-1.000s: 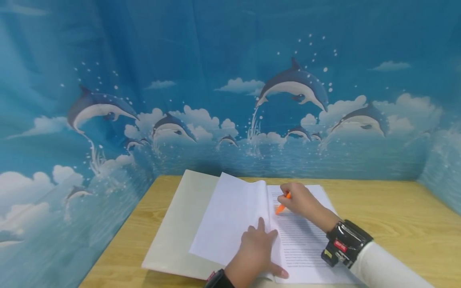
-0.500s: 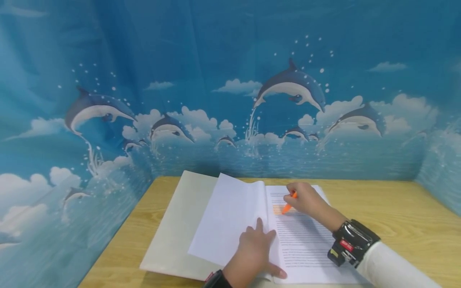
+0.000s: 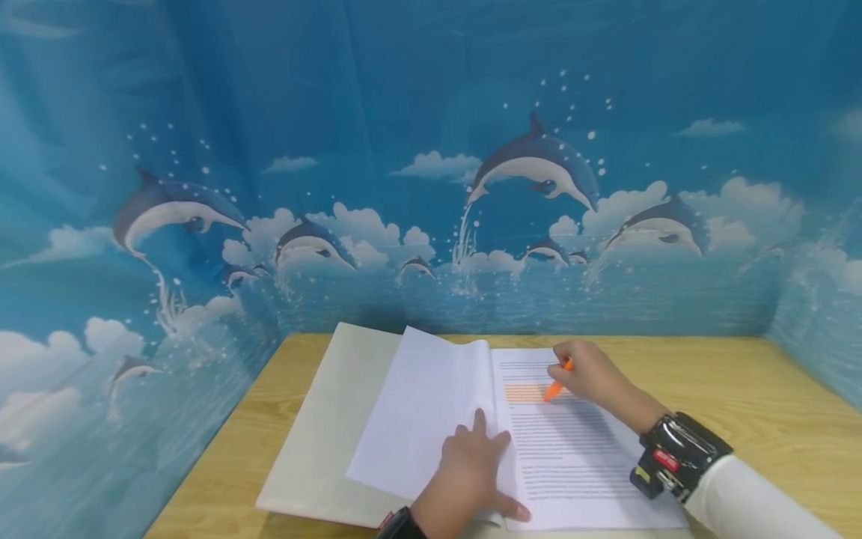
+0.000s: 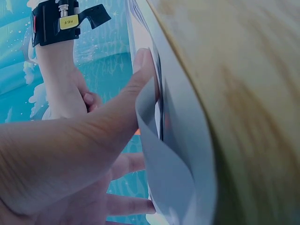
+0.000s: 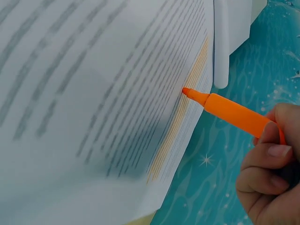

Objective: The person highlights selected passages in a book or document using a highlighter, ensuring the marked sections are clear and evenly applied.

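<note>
My right hand (image 3: 589, 372) holds an orange highlighter (image 3: 556, 387), its tip on a printed page (image 3: 559, 457) of an open bound document. In the right wrist view the highlighter (image 5: 239, 113) is pinched between thumb and fingers, and its tip touches the text by several orange-marked lines (image 5: 180, 119). My left hand (image 3: 471, 464) lies spread across the fold of the document. Its fingers press the turned-over white sheet (image 3: 417, 419), and the thumb rests on the printed page's lower left corner. In the left wrist view the left thumb (image 4: 143, 70) lies over the paper edge, beside a curled sheet (image 4: 164, 164).
The stiff pale cover (image 3: 316, 434) lies opened out on the left. Beneath everything is a wooden table (image 3: 754, 404). A blue dolphin-print curtain (image 3: 404, 187) stands behind the table and along its sides.
The right hand has moved rightward across the page with the highlighter, and orange-marked lines now show to its left. The left hand stays in place on the document. The head view has shifted slightly.
</note>
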### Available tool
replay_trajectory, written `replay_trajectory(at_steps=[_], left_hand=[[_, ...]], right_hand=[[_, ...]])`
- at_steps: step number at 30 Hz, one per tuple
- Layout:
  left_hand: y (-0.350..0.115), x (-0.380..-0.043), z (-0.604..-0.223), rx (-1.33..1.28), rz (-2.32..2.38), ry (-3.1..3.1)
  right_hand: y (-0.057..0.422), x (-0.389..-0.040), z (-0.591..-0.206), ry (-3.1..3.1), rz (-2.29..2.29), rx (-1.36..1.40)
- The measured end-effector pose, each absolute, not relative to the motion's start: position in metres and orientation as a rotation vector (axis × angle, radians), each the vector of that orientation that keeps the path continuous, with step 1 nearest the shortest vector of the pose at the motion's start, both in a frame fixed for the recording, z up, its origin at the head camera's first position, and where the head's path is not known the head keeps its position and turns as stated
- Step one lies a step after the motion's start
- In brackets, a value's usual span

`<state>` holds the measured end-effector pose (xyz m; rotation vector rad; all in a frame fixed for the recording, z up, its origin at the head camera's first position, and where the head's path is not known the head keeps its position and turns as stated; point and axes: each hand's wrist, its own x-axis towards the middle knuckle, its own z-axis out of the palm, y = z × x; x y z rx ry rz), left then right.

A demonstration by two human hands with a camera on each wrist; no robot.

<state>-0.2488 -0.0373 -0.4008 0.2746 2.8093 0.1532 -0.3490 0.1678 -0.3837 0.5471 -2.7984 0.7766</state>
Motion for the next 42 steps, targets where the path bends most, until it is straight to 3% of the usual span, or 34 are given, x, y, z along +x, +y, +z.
replay_trajectory(at_steps=[31,42], left_hand=[[-0.041,-0.245,-0.400,0.309,0.201,2.831],[-0.039,-0.245,-0.398,0.312,0.173,2.830]], right_hand=[[0.225,-0.339,-0.381,-2.812,0.736,0.446],[0.214,-0.339,-0.374,-2.763,0.653,0.535]])
